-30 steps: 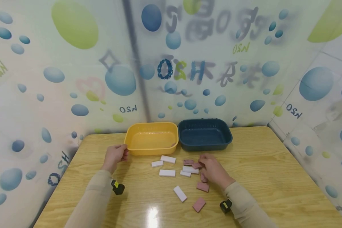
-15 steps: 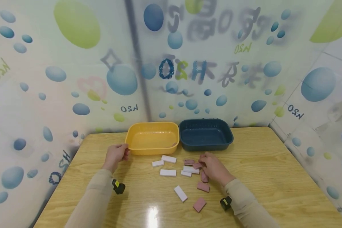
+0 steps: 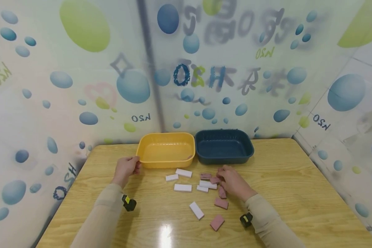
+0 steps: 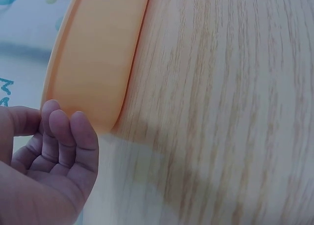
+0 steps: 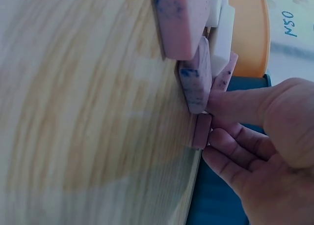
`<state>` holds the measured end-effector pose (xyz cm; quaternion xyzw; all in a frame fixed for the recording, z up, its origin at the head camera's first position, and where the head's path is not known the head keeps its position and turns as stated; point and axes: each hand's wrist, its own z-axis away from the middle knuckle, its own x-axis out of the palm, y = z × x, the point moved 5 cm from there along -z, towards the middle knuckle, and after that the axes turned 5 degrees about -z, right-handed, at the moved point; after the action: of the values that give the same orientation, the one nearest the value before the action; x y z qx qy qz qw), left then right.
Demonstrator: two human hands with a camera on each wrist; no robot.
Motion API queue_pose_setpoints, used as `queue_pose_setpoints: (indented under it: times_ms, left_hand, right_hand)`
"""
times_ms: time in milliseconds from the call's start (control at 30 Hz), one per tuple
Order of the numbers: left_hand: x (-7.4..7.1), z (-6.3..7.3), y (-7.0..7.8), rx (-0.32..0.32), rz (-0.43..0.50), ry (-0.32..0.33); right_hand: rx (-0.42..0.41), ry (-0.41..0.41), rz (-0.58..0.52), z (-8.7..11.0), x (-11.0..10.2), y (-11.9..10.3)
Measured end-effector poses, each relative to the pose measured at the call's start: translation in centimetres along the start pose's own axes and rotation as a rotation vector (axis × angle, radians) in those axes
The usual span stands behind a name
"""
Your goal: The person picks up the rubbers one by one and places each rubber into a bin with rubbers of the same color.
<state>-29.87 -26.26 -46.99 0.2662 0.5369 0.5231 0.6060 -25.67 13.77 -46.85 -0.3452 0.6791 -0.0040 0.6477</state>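
My left hand (image 3: pixel 126 169) pinches the rim of a yellow basin (image 3: pixel 165 164) at its near left corner, thumb and fingers on either side in the left wrist view. My right hand (image 3: pixel 234 183) pinches a pink eraser (image 3: pixel 215 180) at the edge of a small pile. In the right wrist view, the thumb lies against this pink eraser (image 5: pixel 227 73), and the other fingers are partly hidden. White erasers (image 3: pixel 208 185) lie partly under and beside it. Close by are more pink erasers, one smudged blue (image 5: pixel 196 77) and one nearer the camera (image 5: pixel 180 23).
A dark blue basin (image 3: pixel 224 160) stands right of the yellow one, against the patterned wall. Several white erasers (image 3: pixel 183 188) lie in front of the yellow basin. Another white eraser (image 3: pixel 196 210) and a pink eraser (image 3: pixel 217 222) lie nearer on the wooden table (image 3: pixel 297 193).
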Motion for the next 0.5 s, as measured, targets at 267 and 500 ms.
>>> queue_pose_setpoints:
  times_ms: [267, 500]
  left_hand:
    - [0.07, -0.06, -0.02, 0.005, 0.011, -0.001]
    - [0.09, 0.02, 0.02, 0.005, 0.002, 0.005]
  right_hand:
    - [0.014, -0.011, 0.009, 0.23, -0.08, 0.08]
    - [-0.038, 0.022, -0.01, 0.22, -0.13, 0.25]
